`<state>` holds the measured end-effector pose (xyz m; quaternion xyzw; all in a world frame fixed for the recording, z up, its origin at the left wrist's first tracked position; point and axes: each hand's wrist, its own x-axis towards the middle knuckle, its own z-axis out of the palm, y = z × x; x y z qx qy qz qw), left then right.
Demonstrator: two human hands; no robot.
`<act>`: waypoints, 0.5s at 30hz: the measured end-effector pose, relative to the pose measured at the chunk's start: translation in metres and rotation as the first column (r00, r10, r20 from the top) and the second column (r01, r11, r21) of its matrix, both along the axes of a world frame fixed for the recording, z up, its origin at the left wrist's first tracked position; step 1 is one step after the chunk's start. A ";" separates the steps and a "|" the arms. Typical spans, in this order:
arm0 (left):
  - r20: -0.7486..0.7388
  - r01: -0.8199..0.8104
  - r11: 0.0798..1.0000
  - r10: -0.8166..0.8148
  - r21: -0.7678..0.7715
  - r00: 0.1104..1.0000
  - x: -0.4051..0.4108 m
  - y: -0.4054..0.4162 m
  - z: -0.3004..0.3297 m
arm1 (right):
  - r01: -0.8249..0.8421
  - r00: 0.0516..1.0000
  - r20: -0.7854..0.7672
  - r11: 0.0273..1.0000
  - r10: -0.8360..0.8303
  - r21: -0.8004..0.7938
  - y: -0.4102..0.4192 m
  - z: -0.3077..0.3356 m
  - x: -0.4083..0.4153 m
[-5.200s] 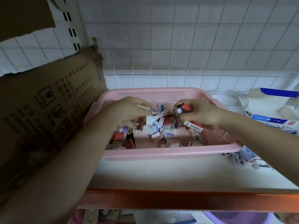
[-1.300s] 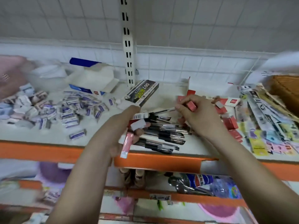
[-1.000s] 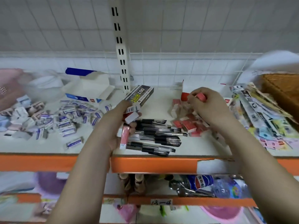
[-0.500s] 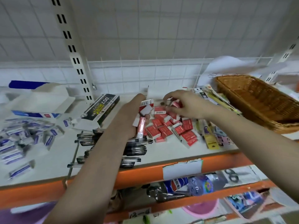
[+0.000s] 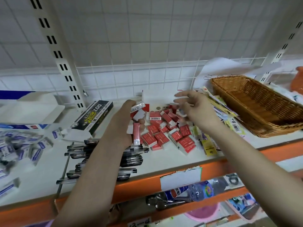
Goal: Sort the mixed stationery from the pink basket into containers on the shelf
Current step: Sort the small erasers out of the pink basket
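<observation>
Since half a second ago the right hand (image 5: 195,110) has spread its fingers above the red erasers (image 5: 165,130) and no longer pinches the small red item it carried.

Both hands reach over a white shelf (image 5: 164,159) with an orange front edge. The left hand (image 5: 126,126) curls round a bundle of stationery, including a pink bar (image 5: 136,133) whose long axis runs nearly straight toward the camera, with white pieces beside it. The right hand is spread and holds nothing; it is blurred. Red erasers lie in a loose heap under both hands, pointing every way. Black pens (image 5: 129,158) lie crosswise near the shelf edge, partly hidden by the left forearm. A black pen box (image 5: 93,117) sits to the left, blue erasers (image 5: 24,145) farther left, and a wicker basket (image 5: 255,104) to the right.
</observation>
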<state>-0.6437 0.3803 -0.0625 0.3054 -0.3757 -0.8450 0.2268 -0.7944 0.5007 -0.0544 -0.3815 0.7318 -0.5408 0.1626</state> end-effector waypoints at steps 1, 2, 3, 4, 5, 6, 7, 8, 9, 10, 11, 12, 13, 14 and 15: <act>-0.011 -0.012 0.999 0.013 0.049 1.000 0.000 0.000 -0.001 | 0.038 0.989 -0.144 0.998 -0.030 0.054 0.001 -0.012 0.002; -0.015 -0.047 0.994 0.049 0.102 0.999 -0.001 0.000 -0.003 | 0.089 0.955 -0.290 0.993 -0.063 0.074 0.000 -0.020 0.005; -0.009 -0.105 0.983 0.107 0.148 0.994 -0.002 0.000 -0.003 | 0.109 0.921 -0.383 0.992 -0.077 0.064 0.000 -0.024 0.010; 0.009 -0.181 0.967 0.182 0.178 0.983 -0.003 0.000 -0.004 | 0.085 0.912 -0.405 0.996 -0.061 0.040 0.000 -0.026 0.018; 0.021 -0.254 0.947 0.255 0.197 0.967 -0.005 0.002 -0.003 | 0.008 0.933 -0.361 1.000 0.002 0.026 0.001 -0.024 0.029; 0.015 -0.309 0.927 0.313 0.213 0.949 -0.007 0.004 -0.002 | -0.101 0.953 -0.284 0.994 0.110 0.046 0.001 -0.022 0.042; -0.011 -0.344 0.910 0.356 0.232 0.935 -0.009 0.006 -0.001 | -0.206 0.955 -0.202 0.976 0.217 0.075 0.000 -0.020 0.056; -0.040 -0.359 0.902 0.379 0.240 0.925 -0.012 0.008 0.000 | -0.264 0.948 -0.153 0.959 0.278 0.104 -0.002 -0.020 0.067; -0.047 -0.373 0.900 0.393 0.226 0.919 -0.014 0.009 -0.001 | -0.271 0.946 -0.149 0.955 0.287 0.118 -0.004 -0.022 0.075; -0.039 -0.387 0.899 0.402 0.203 0.915 -0.016 0.012 -0.002 | -0.246 0.949 -0.174 0.963 0.263 0.113 -0.006 -0.025 0.079; -0.038 -0.399 0.898 0.413 0.185 0.910 -0.017 0.015 -0.002 | -0.205 0.955 -0.199 0.974 0.222 0.101 -0.007 -0.026 0.080; -0.057 -0.403 0.896 0.419 0.185 0.906 -0.018 0.019 -0.002 | -0.167 0.962 -0.203 0.983 0.181 0.081 -0.008 -0.026 0.081; -0.095 -0.384 0.902 0.408 0.195 0.908 -0.019 0.023 -0.001 | -0.148 0.970 -0.186 0.987 0.157 0.060 -0.008 -0.026 0.081; -0.144 -0.341 0.916 0.374 0.210 0.916 -0.020 0.027 0.001 | -0.141 0.974 -0.172 0.989 0.146 0.041 -0.009 -0.026 0.082; -0.185 -0.300 0.928 0.342 0.221 0.921 -0.021 0.029 0.002 | -0.137 0.977 -0.160 0.990 0.140 0.027 -0.009 -0.025 0.081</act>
